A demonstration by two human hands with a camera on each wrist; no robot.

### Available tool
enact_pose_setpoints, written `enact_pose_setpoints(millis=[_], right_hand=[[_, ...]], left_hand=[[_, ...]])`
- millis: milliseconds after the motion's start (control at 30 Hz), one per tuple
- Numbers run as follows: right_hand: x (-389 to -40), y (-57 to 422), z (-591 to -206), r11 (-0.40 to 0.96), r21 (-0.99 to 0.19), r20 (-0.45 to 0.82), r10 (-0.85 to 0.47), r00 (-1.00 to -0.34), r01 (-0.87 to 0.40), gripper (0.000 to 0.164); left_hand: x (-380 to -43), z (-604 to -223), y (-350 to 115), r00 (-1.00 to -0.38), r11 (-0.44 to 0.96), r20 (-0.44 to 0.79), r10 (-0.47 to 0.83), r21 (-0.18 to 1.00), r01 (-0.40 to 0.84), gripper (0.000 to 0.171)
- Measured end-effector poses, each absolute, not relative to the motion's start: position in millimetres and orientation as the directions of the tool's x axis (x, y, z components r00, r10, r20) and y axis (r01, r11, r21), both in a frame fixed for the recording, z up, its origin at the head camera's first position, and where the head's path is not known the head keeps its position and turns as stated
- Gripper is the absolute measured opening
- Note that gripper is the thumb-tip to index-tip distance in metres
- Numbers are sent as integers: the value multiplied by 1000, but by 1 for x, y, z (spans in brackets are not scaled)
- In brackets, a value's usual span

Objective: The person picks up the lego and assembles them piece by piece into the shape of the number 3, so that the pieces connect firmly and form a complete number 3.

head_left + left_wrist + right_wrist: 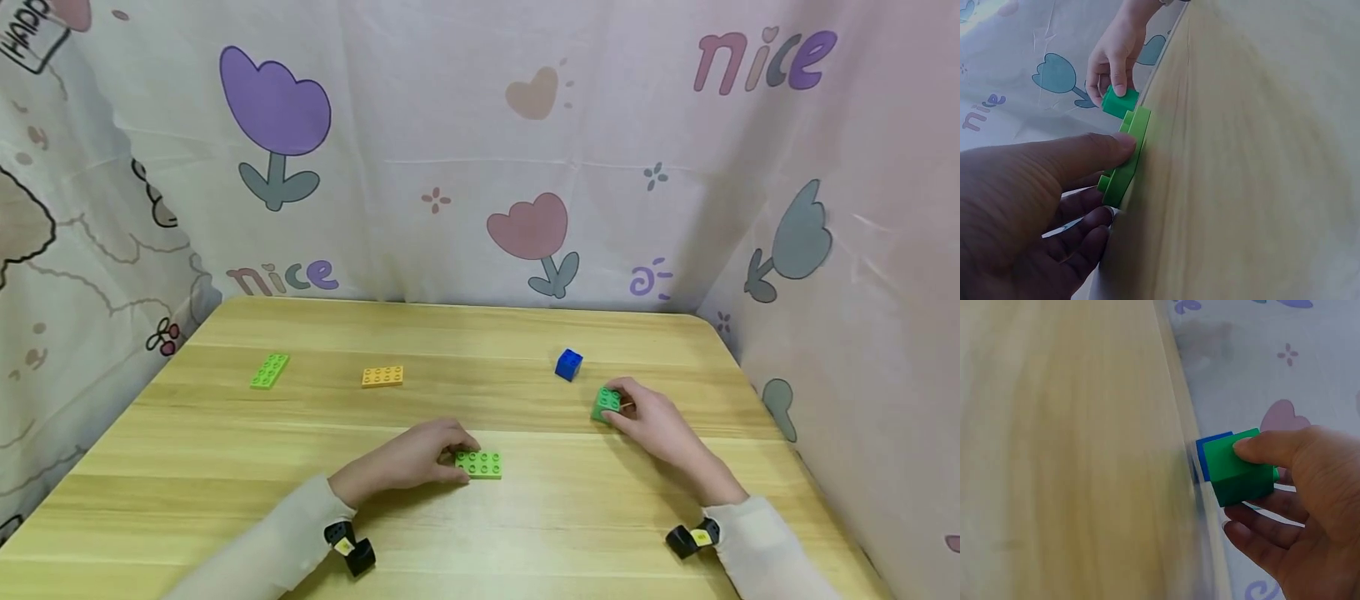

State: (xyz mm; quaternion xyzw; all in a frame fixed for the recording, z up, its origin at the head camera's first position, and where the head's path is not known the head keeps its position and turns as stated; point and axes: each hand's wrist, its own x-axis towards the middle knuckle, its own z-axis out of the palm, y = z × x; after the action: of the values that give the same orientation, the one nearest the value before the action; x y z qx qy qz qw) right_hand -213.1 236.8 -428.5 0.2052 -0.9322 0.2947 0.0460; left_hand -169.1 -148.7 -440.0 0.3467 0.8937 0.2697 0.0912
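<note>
My left hand (412, 457) pinches a flat light-green building brick (483, 465) by its left end, thumb on the near side and fingers on the far side, at the middle of the table. In the left wrist view the thumb presses along the edge of that light-green brick (1129, 162). Over at the right, my right hand (656, 421) grips a darker green square brick (606, 403) between thumb and fingers. The right wrist view shows this green brick (1238, 465) covering part of the blue brick (1202, 464) behind it.
The blue brick (568, 364) sits just beyond the right hand. Farther left lie a flat yellow brick (382, 377) and another flat light-green brick (269, 372). A printed curtain (420, 108) borders the wooden table (315, 325) behind and on both sides.
</note>
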Motion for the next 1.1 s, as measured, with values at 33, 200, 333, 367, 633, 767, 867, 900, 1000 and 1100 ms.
enact_pose_setpoints(millis=[33,200,333,367,633,767,867,900,1000,1100], right_hand=[[-213,236,-427,743,-526,210,-358,-910,-414,40],[-209,229,-421,745,-511,221,-368,-903,-429,45],[-206,222,-414,733,-512,237,-379,-894,-447,47],[-205,220,-412,728,-513,244,-384,-891,-454,47],[-202,205,-402,695,-507,294,-418,-860,-510,45],[-204,196,-398,682,-512,301,-428,-852,-523,43],[-204,190,-397,672,-517,304,-435,-847,-530,43],[-204,188,-396,668,-518,308,-438,-845,-535,42],[-205,182,-394,663,-522,312,-438,-843,-537,45],[-205,176,-390,650,-528,321,-443,-837,-546,46]], left_hand=[[-169,-440,-149,-742,612,27,670,545,572,39],[-168,-441,-149,-739,606,44,672,541,583,38],[-168,-441,-147,-739,607,65,671,525,597,38],[-168,-441,-146,-738,606,71,671,520,602,39],[-164,-449,-144,-749,629,90,656,484,608,38],[-163,-452,-143,-758,632,100,644,488,602,36],[-161,-452,-142,-768,642,98,633,489,591,35],[-160,-452,-141,-771,644,98,630,488,588,35],[-159,-452,-140,-779,654,99,619,483,582,35],[-159,-451,-140,-782,655,105,614,486,579,34]])
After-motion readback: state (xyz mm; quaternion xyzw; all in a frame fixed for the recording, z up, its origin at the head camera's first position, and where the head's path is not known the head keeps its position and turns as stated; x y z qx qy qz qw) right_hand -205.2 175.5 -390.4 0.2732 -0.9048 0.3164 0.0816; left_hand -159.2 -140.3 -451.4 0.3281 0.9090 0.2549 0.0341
